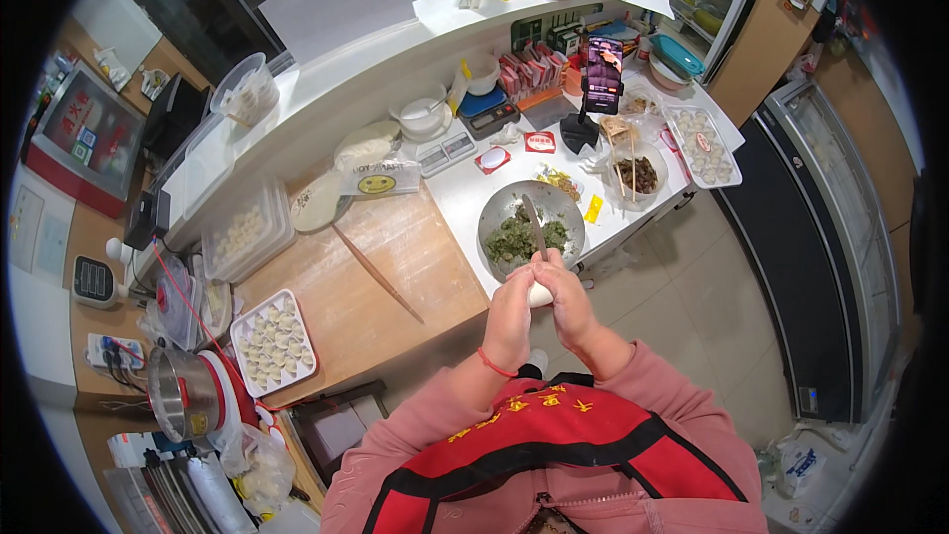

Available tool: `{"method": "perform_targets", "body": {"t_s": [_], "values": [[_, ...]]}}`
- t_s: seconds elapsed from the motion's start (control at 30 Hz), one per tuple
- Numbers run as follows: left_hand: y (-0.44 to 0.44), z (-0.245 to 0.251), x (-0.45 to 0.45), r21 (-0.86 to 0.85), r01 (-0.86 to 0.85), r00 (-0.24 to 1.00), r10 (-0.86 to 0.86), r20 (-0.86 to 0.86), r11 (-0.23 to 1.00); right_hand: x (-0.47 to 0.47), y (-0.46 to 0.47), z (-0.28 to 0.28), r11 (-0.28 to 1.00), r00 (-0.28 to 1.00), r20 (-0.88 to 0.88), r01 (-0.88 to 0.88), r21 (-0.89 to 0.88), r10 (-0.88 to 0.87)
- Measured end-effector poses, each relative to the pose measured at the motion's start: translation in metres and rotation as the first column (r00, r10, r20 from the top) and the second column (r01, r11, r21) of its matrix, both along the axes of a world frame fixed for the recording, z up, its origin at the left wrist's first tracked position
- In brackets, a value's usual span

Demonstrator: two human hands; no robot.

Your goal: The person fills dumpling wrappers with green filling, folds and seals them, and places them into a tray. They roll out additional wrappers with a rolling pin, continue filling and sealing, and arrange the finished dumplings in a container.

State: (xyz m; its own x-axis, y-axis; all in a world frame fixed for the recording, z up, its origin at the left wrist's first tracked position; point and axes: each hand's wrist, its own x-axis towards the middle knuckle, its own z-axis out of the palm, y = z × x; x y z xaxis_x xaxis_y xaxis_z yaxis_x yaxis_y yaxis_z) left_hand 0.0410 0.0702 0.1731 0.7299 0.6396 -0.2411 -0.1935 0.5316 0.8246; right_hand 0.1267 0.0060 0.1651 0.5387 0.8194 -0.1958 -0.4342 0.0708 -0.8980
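My left hand (510,315) and my right hand (568,300) are pressed together just in front of the steel mixing bowl (493,200). A white dough dumpling (540,296) shows between the palms, partly covered by the fingers. Inside the bowl lies chopped green filling (511,237). A flat filling spatula (532,216) slants over the filling, its near end reaching my fingertips; whether a finger grips it cannot be seen. To the left, a slim rolling pin (377,272) rests on the floured wooden board (348,311).
A tray of small dumplings (315,352) sits on the board's left front. Further right are a phone on a stand (602,78), a bowl with dark filling and chopsticks (660,182), and another dumpling tray (730,174). Kitchen scales (448,154) stand behind. The counter's edge is near me.
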Motion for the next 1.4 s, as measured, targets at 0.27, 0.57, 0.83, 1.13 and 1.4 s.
{"method": "perform_targets", "body": {"t_s": [0.27, 0.57, 0.83, 1.13, 1.4], "values": [[-0.014, 0.013, -0.005, 0.613, -0.16, 0.985, 0.169, 0.043, 0.774, -0.018, 0.004, 0.015, 0.964, 0.695, 0.685, 0.046, 0.262, -0.219], [-0.026, 0.028, -0.013, 0.656, -0.194, 0.974, 0.221, 0.042, 0.729, -0.025, 0.003, 0.034, 0.891, 0.482, 0.782, -0.006, 0.455, -0.396], [-0.011, -0.02, 0.006, 0.262, -0.149, 0.987, 0.161, -0.025, 0.953, -0.015, 0.009, -0.017, 0.986, 0.914, 0.382, 0.088, 0.143, -0.137], [0.012, -0.029, 0.0, 0.188, 0.067, 0.989, -0.041, -0.141, 0.98, 0.028, -0.011, -0.021, 0.966, 0.822, 0.542, 0.25, -0.072, -0.173], [0.011, -0.029, 0.013, 0.154, 0.148, 0.987, -0.138, -0.079, 0.977, 0.024, -0.008, -0.005, 0.963, 0.508, 0.835, 0.253, 0.09, -0.211]]}}
